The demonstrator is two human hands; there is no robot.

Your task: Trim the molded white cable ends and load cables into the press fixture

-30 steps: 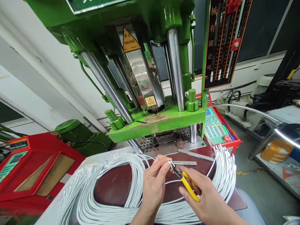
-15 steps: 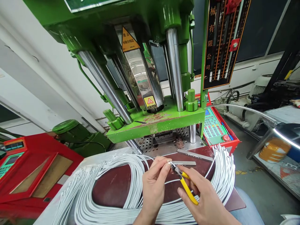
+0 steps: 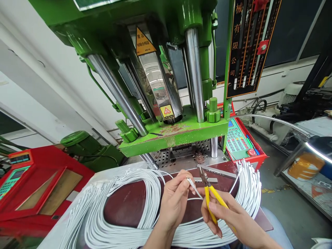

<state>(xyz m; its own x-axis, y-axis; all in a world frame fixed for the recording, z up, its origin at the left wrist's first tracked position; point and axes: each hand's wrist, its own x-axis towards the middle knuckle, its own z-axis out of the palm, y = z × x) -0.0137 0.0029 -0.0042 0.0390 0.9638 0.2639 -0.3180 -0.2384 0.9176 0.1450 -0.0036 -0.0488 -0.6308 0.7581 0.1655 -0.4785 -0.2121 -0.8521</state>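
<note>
Between the thumb and fingers of my left hand (image 3: 174, 197) is pinched the connector end of a white cable (image 3: 191, 183). A small metallic tip shows at the fingertips, and the cable trails down and right toward the other hand. My right hand (image 3: 223, 207) is wrapped round yellow-handled cutting pliers (image 3: 214, 197), whose jaws point up and stand apart from the cable end. A large coil of white cables (image 3: 124, 233) lies under and around both hands on a dark red board (image 3: 124, 204). Two flat metal bars (image 3: 218, 171) rest on the board just beyond my hands.
A green press (image 3: 171, 136) with steel columns stands directly ahead, over a perforated metal plate (image 3: 160, 157). To its right is a red control box (image 3: 243, 141) with a keypad. Bundled cable ends (image 3: 250, 183) fan out at the board's right side. Another red cabinet (image 3: 41, 186) stands left.
The pliers have come away from the cable end and moved right and down, their handles now turned more upright. My left hand has rotated slightly, so the white connector shows.
</note>
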